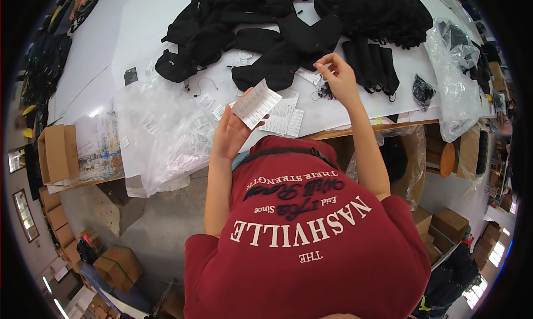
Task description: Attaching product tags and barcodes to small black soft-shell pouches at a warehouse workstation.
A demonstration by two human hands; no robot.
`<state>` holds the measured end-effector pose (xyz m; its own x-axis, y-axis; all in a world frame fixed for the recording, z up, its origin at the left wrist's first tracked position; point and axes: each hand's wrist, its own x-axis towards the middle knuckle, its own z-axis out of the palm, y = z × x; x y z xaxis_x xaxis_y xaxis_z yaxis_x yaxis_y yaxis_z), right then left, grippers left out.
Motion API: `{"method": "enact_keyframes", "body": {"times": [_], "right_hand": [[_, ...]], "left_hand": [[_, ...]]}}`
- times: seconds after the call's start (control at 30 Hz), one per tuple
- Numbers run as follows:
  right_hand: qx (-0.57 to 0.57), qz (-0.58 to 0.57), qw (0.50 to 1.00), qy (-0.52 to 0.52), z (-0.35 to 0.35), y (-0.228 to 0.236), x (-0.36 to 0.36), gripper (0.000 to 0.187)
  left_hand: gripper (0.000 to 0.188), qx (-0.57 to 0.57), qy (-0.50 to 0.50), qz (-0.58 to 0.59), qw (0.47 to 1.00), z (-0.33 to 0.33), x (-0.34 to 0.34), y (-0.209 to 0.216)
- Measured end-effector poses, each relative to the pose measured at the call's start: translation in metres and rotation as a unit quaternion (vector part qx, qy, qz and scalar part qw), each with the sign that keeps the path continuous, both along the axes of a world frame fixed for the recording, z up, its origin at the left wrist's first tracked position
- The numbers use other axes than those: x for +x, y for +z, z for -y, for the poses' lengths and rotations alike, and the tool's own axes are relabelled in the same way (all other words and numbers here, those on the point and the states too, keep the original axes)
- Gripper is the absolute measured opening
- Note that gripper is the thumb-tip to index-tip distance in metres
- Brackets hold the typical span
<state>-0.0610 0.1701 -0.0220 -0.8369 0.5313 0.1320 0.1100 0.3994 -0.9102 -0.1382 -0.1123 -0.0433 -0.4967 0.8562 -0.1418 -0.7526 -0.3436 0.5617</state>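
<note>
My left hand [227,133] is closed on a folded white printed leaflet [258,104], thumb along its edge and fingertips showing under its lower right side. Just below it on the table lie several white printed sheets [294,122]. Off to the right, my right hand [343,83] is raised with thumb and index finger pinched together; whatever sits between them is too small to make out. Close by that hand is a little bunch of black cords [326,91]. Black fabric goods [264,69] are spread beyond both hands.
Clear plastic sheeting [161,136] with small white labels covers the table's left front. A large black fabric pile [377,11] stands at the far right, beside clear plastic bags [452,86]. An open cardboard box [58,152] sits at the left edge.
</note>
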Motion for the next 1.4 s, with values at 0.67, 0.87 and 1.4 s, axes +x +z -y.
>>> {"method": "enact_keyframes", "body": {"times": [0.67,0.87,1.4], "right_hand": [[-0.194,0.057,0.97,0.136,0.027,0.025,0.027,0.013],[-0.067,0.243,0.966,-0.064,-0.009,-0.142,0.093,0.019],[0.272,0.293,0.915,-0.051,0.005,-0.128,0.073,0.013]], "left_hand": [[0.041,-0.142,0.06,0.025,0.988,0.008,-0.005,0.002],[0.025,-0.126,0.092,-0.016,0.988,0.01,-0.006,-0.004],[0.039,-0.164,-0.042,-0.081,0.982,0.003,0.003,0.0]]}}
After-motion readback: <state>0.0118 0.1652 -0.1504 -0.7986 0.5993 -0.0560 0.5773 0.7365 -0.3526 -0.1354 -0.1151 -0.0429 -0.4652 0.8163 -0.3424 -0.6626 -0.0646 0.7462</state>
